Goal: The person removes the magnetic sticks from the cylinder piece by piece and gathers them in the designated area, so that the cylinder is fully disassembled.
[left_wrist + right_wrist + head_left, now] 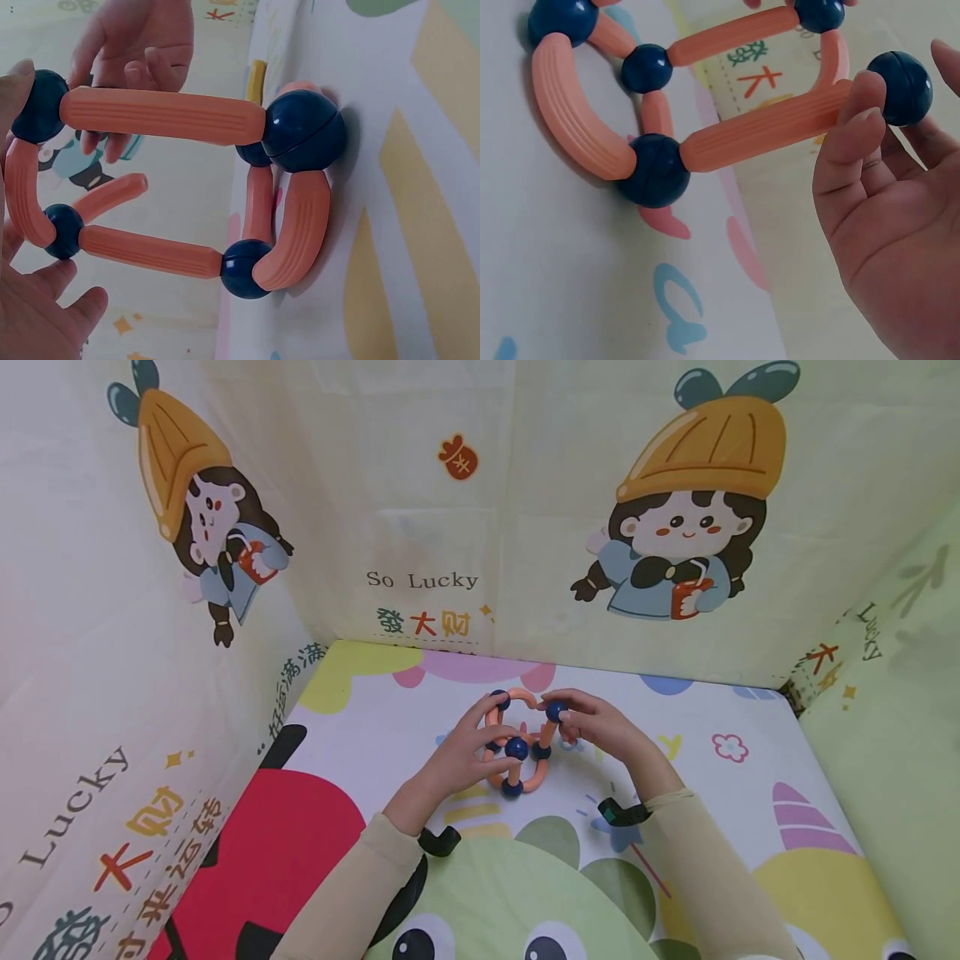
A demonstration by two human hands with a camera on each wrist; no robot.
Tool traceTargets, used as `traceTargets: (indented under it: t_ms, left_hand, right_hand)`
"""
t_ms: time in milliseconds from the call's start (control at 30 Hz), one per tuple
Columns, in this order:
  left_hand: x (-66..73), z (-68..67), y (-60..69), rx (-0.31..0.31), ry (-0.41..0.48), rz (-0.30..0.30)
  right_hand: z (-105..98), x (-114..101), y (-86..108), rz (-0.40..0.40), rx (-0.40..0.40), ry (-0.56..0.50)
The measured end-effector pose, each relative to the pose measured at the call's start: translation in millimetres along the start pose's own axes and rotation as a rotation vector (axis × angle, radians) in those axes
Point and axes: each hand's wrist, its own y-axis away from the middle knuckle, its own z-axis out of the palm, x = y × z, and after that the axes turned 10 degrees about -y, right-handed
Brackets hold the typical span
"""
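A frame of orange sticks and dark blue balls, a ball-and-stick building toy (512,788), stands on the printed table. My left hand (459,758) holds its upper left side: the thumb is at the near top ball (39,105), and fingers reach the farther top ball (64,231). A curved stick (112,196) runs from that farther ball to a free end. On the other side my right hand (606,727) pinches the top right blue ball (904,87), which sits above an upright stick (769,124). Curved sticks (577,112) and balls form the base on the table.
The table (705,802) bears a colourful cartoon print. Pale cloth walls (540,552) with cartoon figures and lettering enclose it at the back and both sides. A dark strap end (624,812) shows at the right wrist, another (440,841) at the left.
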Motion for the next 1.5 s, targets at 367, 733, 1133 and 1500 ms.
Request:
traceTargets:
  t_ms: [367, 733, 1133, 1500]
  left_hand:
    - [0.4, -0.6, 0.2, -0.005, 0.012, -0.01]
    - [-1.9, 1.6, -0.3, 0.003, 0.025, -0.001]
    - [-0.8, 0.7, -0.8, -0.01, 0.022, -0.021]
    - [-0.7, 1.4, -1.0, 0.02, 0.001, 0.04]
  right_hand:
    - [7.3, 10.5, 0.7, 0.034, 0.018, -0.051]
    - [11.1, 13.7, -0.8, 0.023, -0.004, -0.021]
    - [13.2, 8.3, -1.1, 0.0, 0.005, -0.019]
    - [-0.3, -0.9, 8.0, 0.084, 0.234, 0.19]
